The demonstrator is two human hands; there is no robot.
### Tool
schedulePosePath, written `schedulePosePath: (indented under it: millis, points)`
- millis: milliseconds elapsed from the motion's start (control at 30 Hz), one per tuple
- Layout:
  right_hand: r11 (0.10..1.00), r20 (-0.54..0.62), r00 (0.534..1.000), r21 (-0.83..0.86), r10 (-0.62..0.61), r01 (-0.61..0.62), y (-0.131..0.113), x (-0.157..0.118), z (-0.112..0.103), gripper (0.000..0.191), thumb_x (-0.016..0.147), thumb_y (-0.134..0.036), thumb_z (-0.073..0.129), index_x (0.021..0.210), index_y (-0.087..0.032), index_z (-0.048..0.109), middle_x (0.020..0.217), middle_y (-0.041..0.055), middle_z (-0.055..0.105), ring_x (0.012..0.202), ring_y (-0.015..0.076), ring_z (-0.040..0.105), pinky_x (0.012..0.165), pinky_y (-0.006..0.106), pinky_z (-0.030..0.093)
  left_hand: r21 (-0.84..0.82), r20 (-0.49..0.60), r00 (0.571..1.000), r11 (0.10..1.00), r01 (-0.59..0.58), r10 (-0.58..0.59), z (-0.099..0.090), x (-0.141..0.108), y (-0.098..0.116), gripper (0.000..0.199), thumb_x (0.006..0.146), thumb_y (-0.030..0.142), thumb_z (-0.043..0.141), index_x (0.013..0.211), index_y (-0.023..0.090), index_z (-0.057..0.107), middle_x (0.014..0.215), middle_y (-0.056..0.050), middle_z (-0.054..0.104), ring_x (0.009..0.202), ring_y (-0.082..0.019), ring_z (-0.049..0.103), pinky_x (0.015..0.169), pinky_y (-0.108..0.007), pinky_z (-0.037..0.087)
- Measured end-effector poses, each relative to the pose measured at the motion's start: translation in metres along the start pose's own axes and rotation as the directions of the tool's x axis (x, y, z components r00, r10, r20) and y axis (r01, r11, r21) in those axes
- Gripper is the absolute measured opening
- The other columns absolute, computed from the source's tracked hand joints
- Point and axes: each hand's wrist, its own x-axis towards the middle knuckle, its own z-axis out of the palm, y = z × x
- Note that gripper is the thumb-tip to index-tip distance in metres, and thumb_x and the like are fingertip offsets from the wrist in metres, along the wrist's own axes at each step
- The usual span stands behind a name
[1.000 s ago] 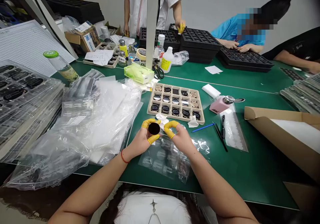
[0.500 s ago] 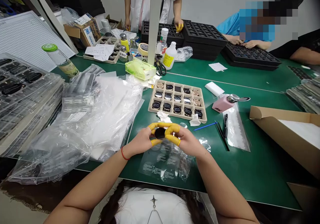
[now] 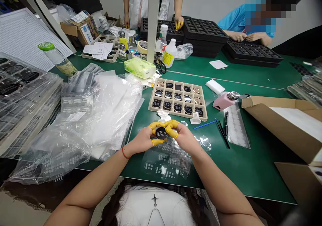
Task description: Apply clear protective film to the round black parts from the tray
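Note:
Between my hands is a round black disc [image 3: 161, 133] with small white print on its face. My left hand [image 3: 148, 137] grips its left side, with yellow finger covers on the fingertips. My right hand [image 3: 181, 135], also in yellow finger covers, pinches the disc's right edge. Below them on the green table lies a clear sheet of printed round stickers [image 3: 161, 165]. Beyond my hands sits a beige tray [image 3: 205, 116] whose compartments hold several round black and gold pieces. Crumpled white paper [image 3: 164, 115] touches the tray's near edge.
Plastic bags [image 3: 110, 101] and stacked clear trays [image 3: 27, 108] cover the left. To the right are a pink bottle [image 3: 223, 101], a blue stick [image 3: 205, 124], black tweezers [image 3: 222, 133] and a cardboard box [image 3: 279, 125]. Two people work at black trays [image 3: 203, 34] across the table.
The disc now faces up with its white print showing, where it was plain dark before. My right fingers have shifted slightly along its edge. The cardboard box at right has moved left.

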Motion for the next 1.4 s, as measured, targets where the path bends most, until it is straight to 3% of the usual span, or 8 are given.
schedulePosePath:
  millis: [133, 400, 1400]
  points:
    - [0.999, -0.019, 0.999, -0.023, 0.04, -0.04, 0.0015, 0.0005, -0.0005, 0.014, 0.079, -0.033, 0.058, 0.078, -0.019, 0.059, 0.085, 0.0026, 0.063, 0.083, 0.0176, 0.057, 0.079, 0.034, 0.045, -0.012, 0.01, 1.0, 1.0, 0.013, -0.013, 0.0001, -0.0001, -0.0025, 0.052, 0.074, 0.024, 0.068, 0.121, 0.022, 0.048, 0.085, -0.002, 0.067, 0.08, -0.018, 0.064, 0.077, -0.033, 0.051]
    - [0.999, -0.057, 0.998, -0.039, 0.0, -0.002, 0.001, -0.003, 0.0018, 0.006, 0.078, -0.025, 0.055, 0.077, -0.02, 0.058, 0.086, 0.0016, 0.063, 0.084, 0.017, 0.056, 0.079, 0.032, 0.044, -0.037, 0.006, 1.0, 0.999, 0.011, -0.011, 0.0001, 0.0004, -0.0013, 0.05, 0.074, 0.02, 0.067, 0.121, 0.023, 0.048, 0.091, -0.003, 0.068, 0.085, -0.019, 0.065, 0.077, -0.031, 0.05]
    - [0.983, -0.122, 0.992, -0.182, -0.027, 0.004, -0.0026, -0.0055, 0.0059, 0.008, 0.077, -0.022, 0.051, 0.075, -0.019, 0.058, 0.083, 0.001, 0.063, 0.081, 0.0164, 0.056, 0.074, 0.029, 0.042, -0.049, 0.022, 1.0, 0.999, 0.007, -0.006, 0.0007, 0.0016, -0.0062, 0.048, 0.075, 0.02, 0.067, 0.119, 0.023, 0.047, 0.097, -0.004, 0.066, 0.087, -0.019, 0.064, 0.081, -0.032, 0.049]
